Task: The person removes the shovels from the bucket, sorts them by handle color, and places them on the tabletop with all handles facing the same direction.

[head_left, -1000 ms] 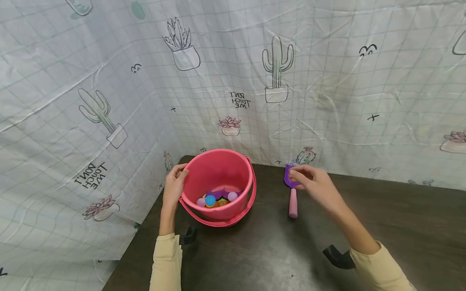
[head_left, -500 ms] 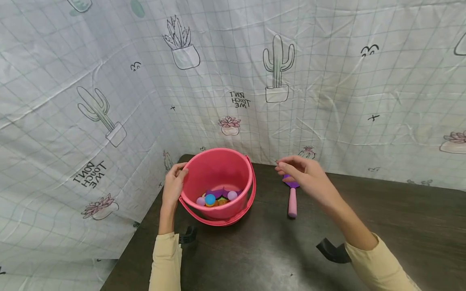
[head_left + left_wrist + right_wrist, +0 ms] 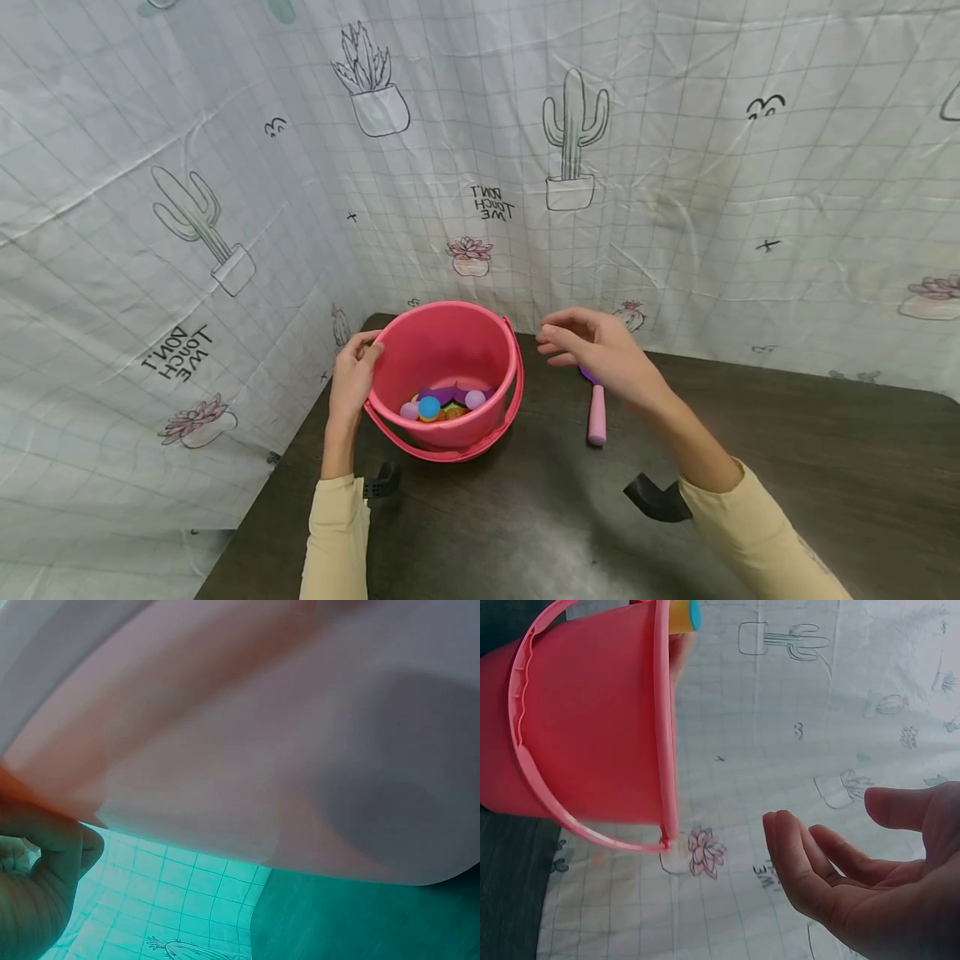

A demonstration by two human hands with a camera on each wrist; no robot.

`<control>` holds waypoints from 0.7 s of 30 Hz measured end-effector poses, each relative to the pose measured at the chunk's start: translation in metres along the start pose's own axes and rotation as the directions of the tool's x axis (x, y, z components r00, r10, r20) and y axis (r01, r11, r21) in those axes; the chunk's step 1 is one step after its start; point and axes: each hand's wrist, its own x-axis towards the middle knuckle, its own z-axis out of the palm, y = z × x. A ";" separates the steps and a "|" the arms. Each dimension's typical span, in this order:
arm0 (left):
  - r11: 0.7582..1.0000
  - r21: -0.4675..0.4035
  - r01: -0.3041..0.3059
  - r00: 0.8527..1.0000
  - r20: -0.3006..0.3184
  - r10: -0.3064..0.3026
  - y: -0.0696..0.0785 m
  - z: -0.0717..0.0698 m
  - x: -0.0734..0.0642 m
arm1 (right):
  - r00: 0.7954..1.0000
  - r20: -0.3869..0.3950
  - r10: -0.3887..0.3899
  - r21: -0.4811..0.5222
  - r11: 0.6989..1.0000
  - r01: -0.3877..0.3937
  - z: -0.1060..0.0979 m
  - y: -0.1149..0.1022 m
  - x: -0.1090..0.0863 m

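Note:
A pink bucket [image 3: 450,437] with its handle hanging down stands at the left of the dark table, slightly tilted toward me. My left hand [image 3: 352,375] grips its rim on the left side, thumb inside. In the bucket lie a blue ball [image 3: 429,407], lilac balls [image 3: 476,400], a purple piece [image 3: 446,394] and some orange bits partly hidden. My right hand [image 3: 596,350] hovers to the right of the bucket, fingers loosely bent, holding nothing in the right wrist view. Under it lies a toy shovel with a pink handle [image 3: 597,417]; most of its purple blade is hidden by the hand.
A white cloth with cactus drawings [image 3: 637,208] hangs behind and to the left of the table [image 3: 510,533]. A black camera mount [image 3: 658,498] sits at my right wrist, another [image 3: 384,481] at the left.
My right hand has moved left, from over the shovel's blade toward the bucket. The left hand keeps its grip on the rim. The view has shifted slightly.

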 end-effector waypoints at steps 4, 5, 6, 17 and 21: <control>1.000 -0.005 -0.014 1.000 -0.008 0.014 0.000 -0.001 0.002 | 0.998 0.047 -0.032 0.000 0.999 0.032 0.014 -0.004 0.012; 1.000 -0.007 -0.014 1.000 -0.007 0.014 -0.001 -0.001 0.002 | 0.998 0.056 -0.033 -0.004 0.999 0.034 0.017 -0.004 0.015; 1.000 -0.007 -0.014 1.000 -0.006 0.014 -0.001 -0.001 0.002 | 0.997 0.064 -0.036 -0.007 0.999 0.037 0.021 -0.005 0.017; 1.000 -0.013 -0.008 1.000 0.001 0.008 -0.002 -0.001 0.002 | 0.991 0.131 -0.004 -0.198 0.980 0.030 0.054 -0.002 0.036; 1.000 -0.009 -0.009 1.000 -0.002 0.009 -0.002 -0.002 0.003 | 0.986 0.167 -0.001 -0.282 0.958 0.049 0.063 0.002 0.041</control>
